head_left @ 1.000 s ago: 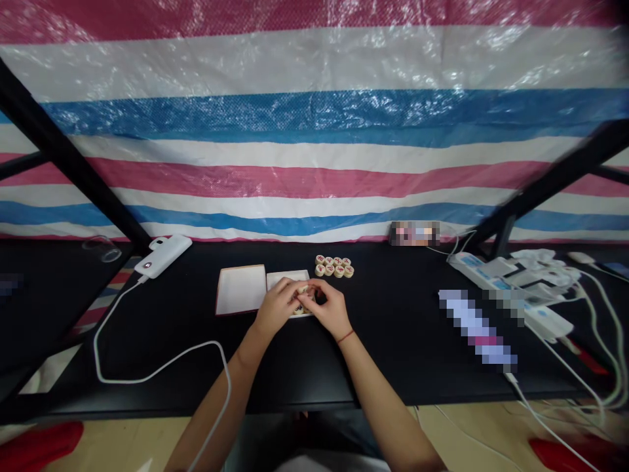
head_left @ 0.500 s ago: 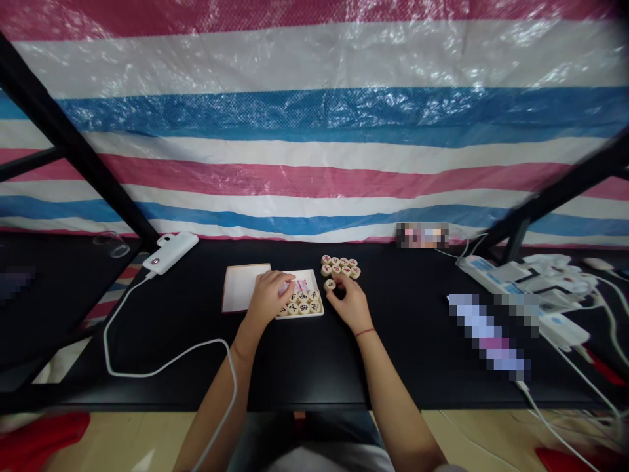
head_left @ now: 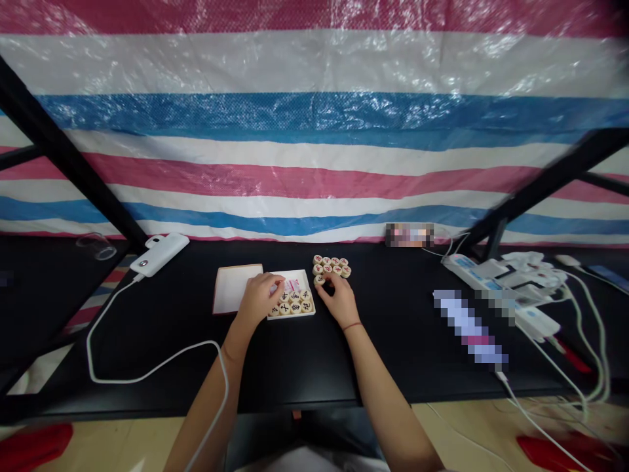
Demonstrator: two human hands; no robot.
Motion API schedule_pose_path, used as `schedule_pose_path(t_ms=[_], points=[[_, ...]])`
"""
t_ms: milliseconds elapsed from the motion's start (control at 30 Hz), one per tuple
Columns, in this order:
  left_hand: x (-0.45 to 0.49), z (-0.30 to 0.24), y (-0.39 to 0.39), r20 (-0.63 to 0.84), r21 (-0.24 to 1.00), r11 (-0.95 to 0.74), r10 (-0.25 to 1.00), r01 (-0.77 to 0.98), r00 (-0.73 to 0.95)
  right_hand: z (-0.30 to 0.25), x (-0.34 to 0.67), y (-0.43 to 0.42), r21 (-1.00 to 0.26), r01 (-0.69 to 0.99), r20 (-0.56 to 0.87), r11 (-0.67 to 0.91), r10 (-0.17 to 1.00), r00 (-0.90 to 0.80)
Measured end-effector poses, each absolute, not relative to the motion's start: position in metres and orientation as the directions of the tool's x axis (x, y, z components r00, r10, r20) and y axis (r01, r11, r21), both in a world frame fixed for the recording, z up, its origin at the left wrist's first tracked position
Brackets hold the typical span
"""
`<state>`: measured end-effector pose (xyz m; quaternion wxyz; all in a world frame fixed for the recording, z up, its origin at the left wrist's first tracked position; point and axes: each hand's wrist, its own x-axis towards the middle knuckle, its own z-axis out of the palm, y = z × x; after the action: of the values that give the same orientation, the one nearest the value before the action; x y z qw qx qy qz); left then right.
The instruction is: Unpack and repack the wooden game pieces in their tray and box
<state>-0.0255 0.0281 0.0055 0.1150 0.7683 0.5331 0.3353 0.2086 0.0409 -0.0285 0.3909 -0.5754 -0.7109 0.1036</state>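
Observation:
My right hand (head_left: 339, 300) pinches a xiangqi piece (head_left: 319, 280) with a dark character between thumb and fingers. The piece is right in front of two rows of pieces with red characters (head_left: 337, 269) on the black table. My left hand (head_left: 260, 298) hovers over the left side of a white box (head_left: 309, 314), its curved fingers slightly apart with nothing seen between them. Inside the box lie several pieces with black characters (head_left: 295, 307) in rows, and a pink-and-white printed area (head_left: 293, 284) shows behind them. The box lid (head_left: 236, 286) lies inside up to the left, partly behind my left hand.
A white power bank (head_left: 164, 252) with a long cable (head_left: 147, 379) sits at the left; the cable passes over my left forearm. Power strips (head_left: 472, 278), plugs and a blurred-out phone-like object (head_left: 469, 331) lie at the right. A striped sheet (head_left: 314, 151) hangs behind the table.
My right hand has moved the held piece back, closer to the rows of red-character pieces. My left hand stays over the box. The whole view has shifted slightly.

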Motion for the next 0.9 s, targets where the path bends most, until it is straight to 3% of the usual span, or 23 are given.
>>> schedule_pose_path(t_ms=[133, 300, 500, 633, 733, 900], points=[[-0.023, 0.003, 0.024, 0.308, 0.477, -0.350, 0.926, 0.806, 0.219, -0.012, 0.201, 0.029, -0.574, 0.703, 0.487, 0.420, 0.865, -0.119], [-0.020, 0.003, 0.017, 0.257, 0.455, -0.321, 0.940, 0.831, 0.223, -0.004, 0.184, 0.018, -0.519, 0.723, 0.331, 0.455, 0.887, -0.321], [-0.022, 0.009, 0.014, 0.216, 0.451, -0.329, 0.942, 0.830, 0.257, -0.006, 0.179, 0.021, -0.497, 0.754, 0.299, 0.429, 0.901, -0.315], [-0.027, 0.016, 0.015, 0.208, 0.510, -0.349, 0.937, 0.787, 0.281, -0.002, 0.183, 0.019, -0.585, 0.708, 0.319, 0.394, 0.915, -0.246], [-0.026, 0.023, 0.016, 0.259, 0.597, -0.398, 0.917, 0.696, 0.303, 0.002, 0.183, 0.015, -0.616, 0.666, 0.425, 0.421, 0.889, -0.169], [-0.014, 0.027, 0.015, 0.293, 0.819, -0.389, 0.915, 0.421, 0.277, 0.003, 0.170, 0.007, -0.568, 0.584, 0.540, 0.580, 0.798, -0.268]])
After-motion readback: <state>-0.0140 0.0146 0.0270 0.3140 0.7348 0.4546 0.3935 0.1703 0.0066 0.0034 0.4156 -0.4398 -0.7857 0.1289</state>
